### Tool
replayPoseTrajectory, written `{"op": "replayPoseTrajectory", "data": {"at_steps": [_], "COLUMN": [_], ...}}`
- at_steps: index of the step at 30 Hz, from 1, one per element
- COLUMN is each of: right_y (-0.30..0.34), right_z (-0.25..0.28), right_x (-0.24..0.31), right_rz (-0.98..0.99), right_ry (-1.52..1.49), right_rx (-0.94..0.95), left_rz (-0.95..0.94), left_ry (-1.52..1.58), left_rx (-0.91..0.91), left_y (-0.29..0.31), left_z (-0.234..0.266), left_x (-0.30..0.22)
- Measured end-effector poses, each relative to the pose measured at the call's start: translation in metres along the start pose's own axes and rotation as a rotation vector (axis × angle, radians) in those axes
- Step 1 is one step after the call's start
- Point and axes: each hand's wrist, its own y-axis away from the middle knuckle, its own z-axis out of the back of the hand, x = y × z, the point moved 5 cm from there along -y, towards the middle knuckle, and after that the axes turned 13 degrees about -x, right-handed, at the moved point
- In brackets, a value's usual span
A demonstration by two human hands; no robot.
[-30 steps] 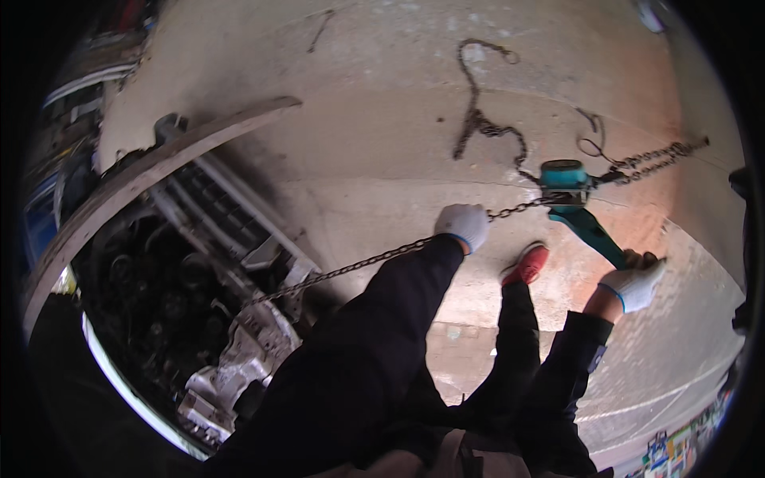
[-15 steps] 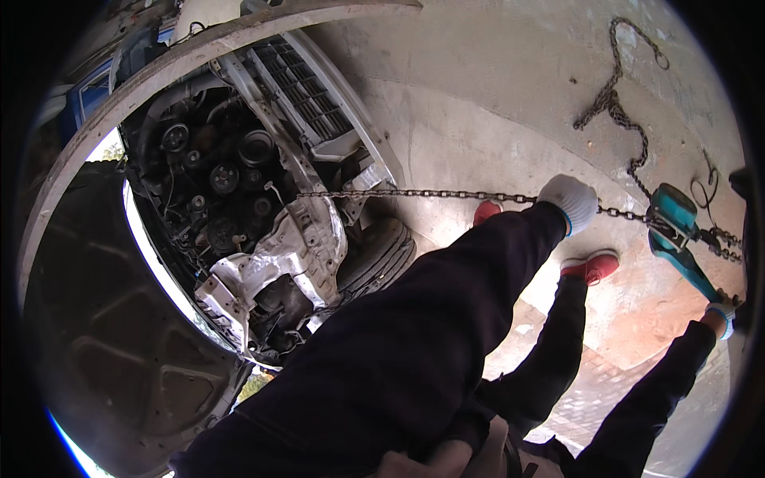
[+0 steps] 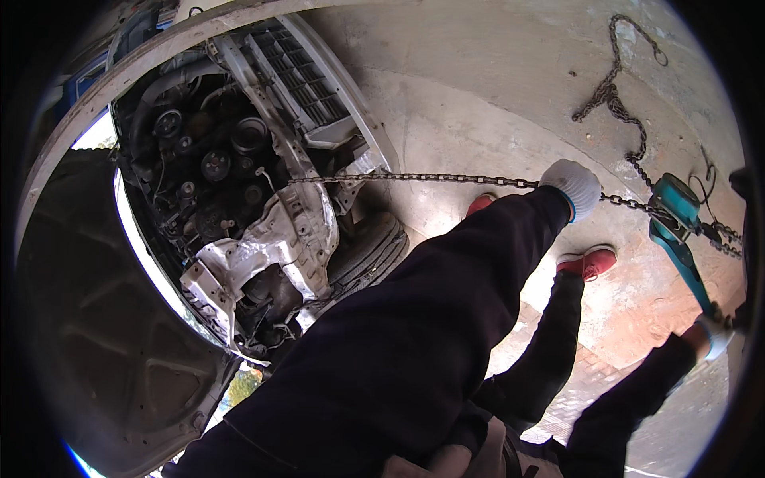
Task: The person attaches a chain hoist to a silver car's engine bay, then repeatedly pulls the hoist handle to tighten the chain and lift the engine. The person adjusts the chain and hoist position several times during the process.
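A taut metal chain (image 3: 446, 178) runs from the damaged front of a car to a teal lever hoist (image 3: 674, 201) at the right. In a white knit glove, my left hand (image 3: 572, 188) is closed round this chain, a short way from the hoist. My right hand (image 3: 716, 333), also gloved, grips the lower end of the hoist's teal lever (image 3: 690, 275); its fingers are partly lost at the dark rim. More chain leaves the far side of the hoist toward the right edge.
Bent silver bodywork (image 3: 275, 243) and the exposed engine (image 3: 203, 159) fill the left, beside a raised hood (image 3: 103, 311). A tire (image 3: 370, 251) sits below the chain. Loose chain (image 3: 612, 99) lies on the concrete floor, and my red shoes (image 3: 590, 261) stand under my arms.
The lever's end and my right hand have moved slightly down and left. My left hand keeps its hold on the chain. The car appears shifted a little up and left as the view moves.
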Motion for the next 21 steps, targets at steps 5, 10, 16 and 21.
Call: {"op": "replayPoseTrajectory", "data": {"at_steps": [5, 10, 16, 21], "right_y": [0.241, 0.192, -0.062, -0.221], "right_z": [0.052, 0.041, -0.014, -0.066], "right_x": [0.032, 0.047, 0.03, -0.023], "right_rz": [0.181, 0.548, 0.901, 0.566], "right_ry": [-0.076, 0.415, 0.885, 0.682], "right_rx": [-0.196, -0.317, -0.084, 0.256], "left_rz": [-0.023, 0.008, 0.012, 0.025], "left_ry": [-0.019, 0.003, -0.007, 0.039], "left_rx": [0.004, 0.011, 0.006, 0.028], "left_y": [0.003, 0.001, -0.001, -0.002], "left_z": [0.003, 0.0, -0.002, -0.002], "left_x": [-0.001, 0.002, 0.003, 0.002]}}
